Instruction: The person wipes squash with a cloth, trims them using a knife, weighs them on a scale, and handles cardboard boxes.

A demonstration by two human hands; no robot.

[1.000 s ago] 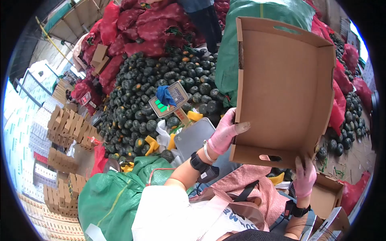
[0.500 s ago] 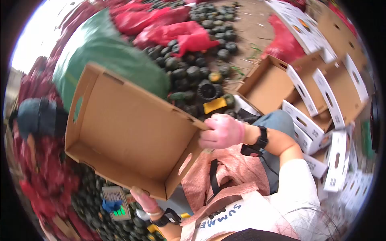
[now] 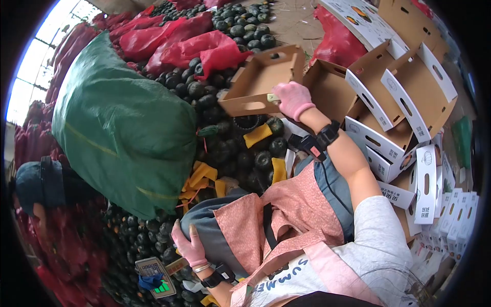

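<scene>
From where I stand, I see that the person's right hand (image 3: 295, 101), in a pink glove, is clenched on the near corner of a cardboard tray (image 3: 261, 77). The tray is held out in front of this hand and toward its left, tilted, with its hollow side visible. I think it is gripped by the rim near the handle hole because the wall there is thin and the tray looks light enough for one hand

The left hand (image 3: 189, 248), also gloved, is released: its fingers are spread and it grasps nothing. It is just beside the bent knee (image 3: 212, 220); if it is resting there, I cannot tell. Below this hand is a scale display (image 3: 148, 267) with a blue cloth (image 3: 151, 282) on it, probably so near in order that the numbers can be read

To the right of the right hand, several white printed trays (image 3: 376, 102) lean one over another, perhaps to save the floor and be easy to reach. A brown tray (image 3: 330, 87) is just behind that hand; whether it touches the held one, I cannot tell. Between the two hands lie yellow pieces (image 3: 204, 174) and dark green squashes (image 3: 263, 161), and farther left a big green sack (image 3: 123, 123)
</scene>
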